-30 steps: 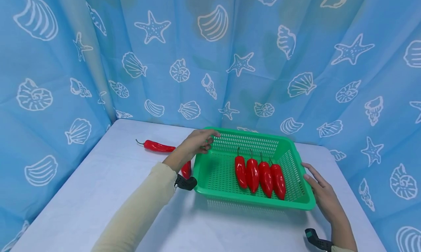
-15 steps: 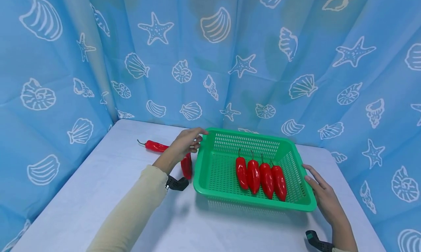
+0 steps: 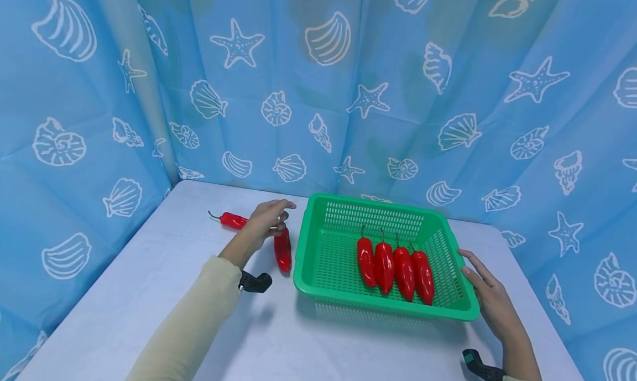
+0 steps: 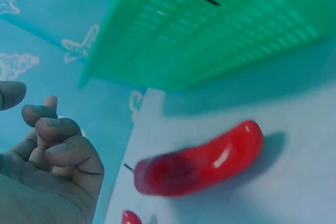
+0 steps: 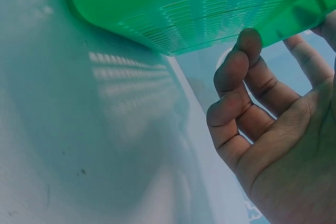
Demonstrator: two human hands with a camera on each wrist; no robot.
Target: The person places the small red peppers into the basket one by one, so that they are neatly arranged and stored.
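My left hand (image 3: 266, 222) hovers above the table left of the green basket (image 3: 368, 306), fingers loosely bent and holding nothing. Below it in the head view, a red chili pepper (image 3: 282, 252) lies beside the basket; a second chili pepper (image 3: 233, 220) is partly covered by the hand. In the left wrist view the nearer pepper (image 4: 210, 163) lies on its side on the white surface, past the loose fingers. My right hand (image 3: 492, 292) touches the basket's right rim with thumb and forefinger; the right wrist view has its other fingers relaxed beside the basket wall (image 5: 157, 19).
Several red chili peppers (image 3: 384, 267) lie side by side in the basket's right half, stems toward the back. A white-covered table (image 3: 124, 292) bears everything. Blue curtains (image 3: 318, 93) with shell prints hang behind and at both sides.
My left hand has moved left from over the basket's left rim to above the loose peppers, uncovering more of the nearer one. My right hand stays at the right rim.
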